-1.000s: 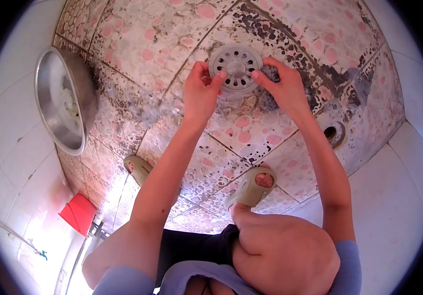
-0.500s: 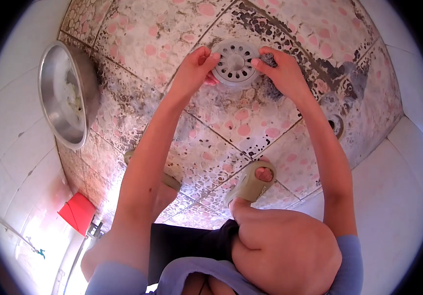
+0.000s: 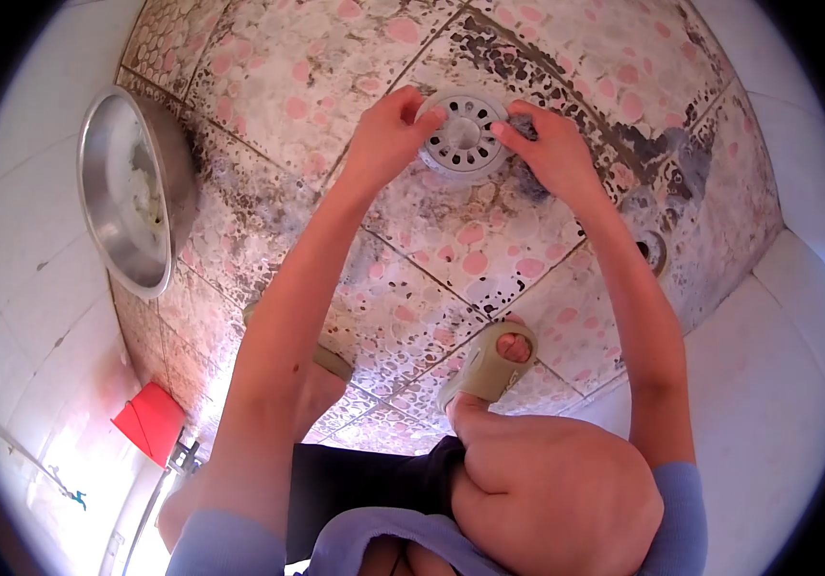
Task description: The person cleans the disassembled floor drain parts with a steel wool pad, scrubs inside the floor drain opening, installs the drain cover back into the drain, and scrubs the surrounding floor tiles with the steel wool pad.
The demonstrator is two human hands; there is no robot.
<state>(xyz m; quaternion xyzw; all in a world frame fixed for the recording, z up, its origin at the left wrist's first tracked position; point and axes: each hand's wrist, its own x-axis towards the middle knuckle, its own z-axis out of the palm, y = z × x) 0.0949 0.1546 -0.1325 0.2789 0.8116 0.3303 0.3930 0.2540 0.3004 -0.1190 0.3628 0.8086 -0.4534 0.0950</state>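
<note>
A round grey drain cover [image 3: 462,134] with a ring of dark slots is held between both hands over the stained tiles. My left hand [image 3: 391,134] pinches its left rim, thumb on top. On the right rim, my right hand [image 3: 549,149] grips with thumb and fingers. A dark grey scouring pad [image 3: 524,127] shows beside and partly behind my right hand; whether that hand also touches it, I cannot tell.
A steel basin [image 3: 124,192] leans at the left wall, with something pale inside. Right of my right forearm is a round drain hole [image 3: 652,252]. A red bucket [image 3: 150,423] stands at lower left. Green slippers [image 3: 492,360] are on my feet.
The drain cover has shifted slightly, its tilt changing a little, with both hands staying at its rim. My left forearm has moved to the left compared with a second ago.
</note>
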